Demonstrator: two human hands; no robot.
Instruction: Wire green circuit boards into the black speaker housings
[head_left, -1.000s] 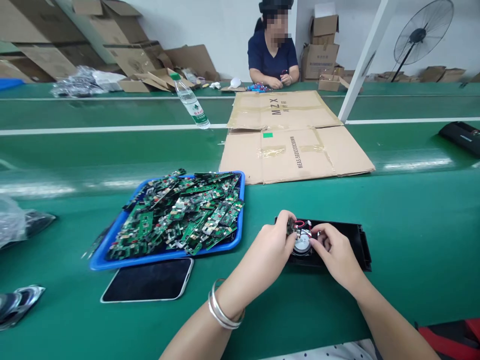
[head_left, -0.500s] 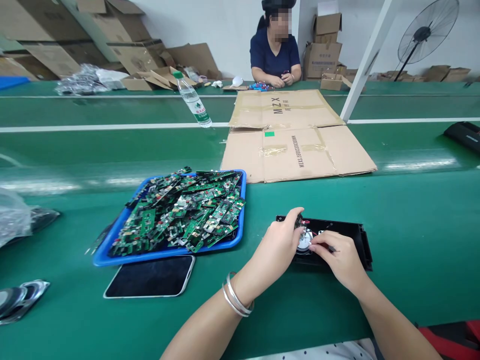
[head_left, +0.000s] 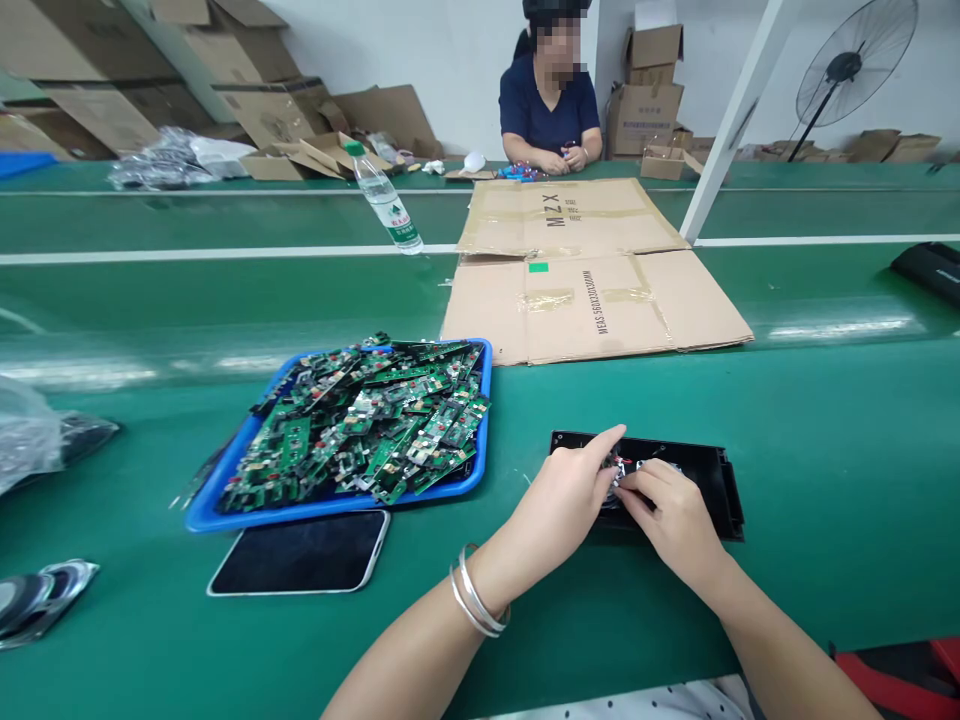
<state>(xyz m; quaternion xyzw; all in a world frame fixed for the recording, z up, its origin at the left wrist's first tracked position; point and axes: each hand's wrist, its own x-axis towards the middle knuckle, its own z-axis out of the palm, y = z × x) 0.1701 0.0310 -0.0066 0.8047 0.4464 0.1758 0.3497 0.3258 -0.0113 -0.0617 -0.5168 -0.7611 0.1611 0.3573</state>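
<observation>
Far left on the green tabletop (head_left: 787, 420) there's a crinkly plastic bag (head_left: 26, 435), then a blue tray (head_left: 217, 495) heaped with green circuit boards (head_left: 360, 420), and a phone (head_left: 300, 553) lying face up just in front of it. Further back, a water bottle (head_left: 384, 205) and flattened cardboard (head_left: 585, 270). Near and right of the tray sits a black plastic housing (head_left: 697, 480). The left hand (head_left: 559, 495) is in a pinched grip on a small wired part (head_left: 624, 468) inside it, and the right hand (head_left: 671, 515) is pinching that same part from the other side. Another person (head_left: 551, 100) works at the far end.
</observation>
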